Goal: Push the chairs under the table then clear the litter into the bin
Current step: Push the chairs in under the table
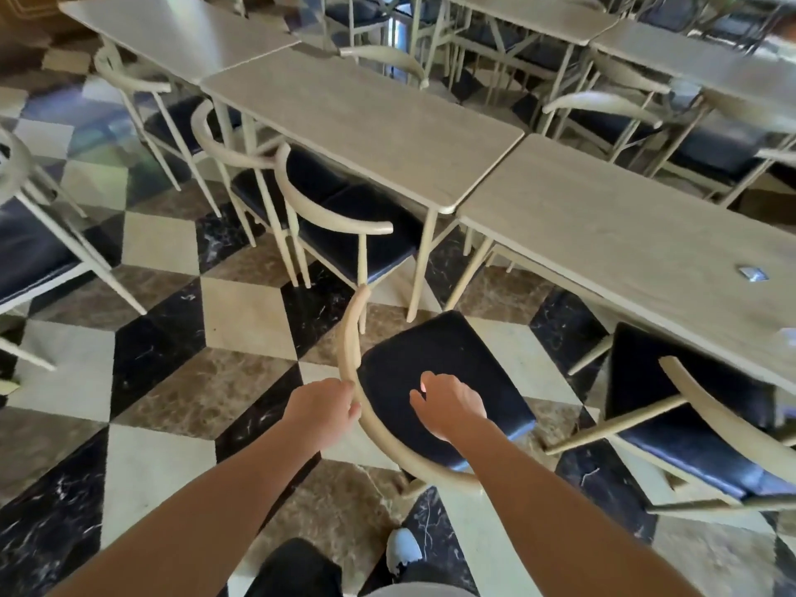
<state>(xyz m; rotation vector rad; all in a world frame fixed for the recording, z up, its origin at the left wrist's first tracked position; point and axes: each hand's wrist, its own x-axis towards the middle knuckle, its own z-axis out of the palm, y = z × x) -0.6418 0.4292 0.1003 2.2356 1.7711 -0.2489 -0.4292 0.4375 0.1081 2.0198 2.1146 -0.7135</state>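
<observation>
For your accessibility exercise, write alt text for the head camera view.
A person's left hand grips the curved backrest of a black-seated chair pulled out from a long pale table, while the right hand hovers open over the seat. Small litter lies on the tabletop.

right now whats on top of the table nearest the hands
A small shiny wrapper lies on the table, and another scrap sits at the frame edge. Anything further right is out of view.

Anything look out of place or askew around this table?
Yes. The near chair stands clear of the table, turned at an angle; the left hand grips its backrest and the right hand hovers over the seat. The chair to its right is only partly tucked and skewed. Two small scraps, one, lie on the tabletop.
</observation>
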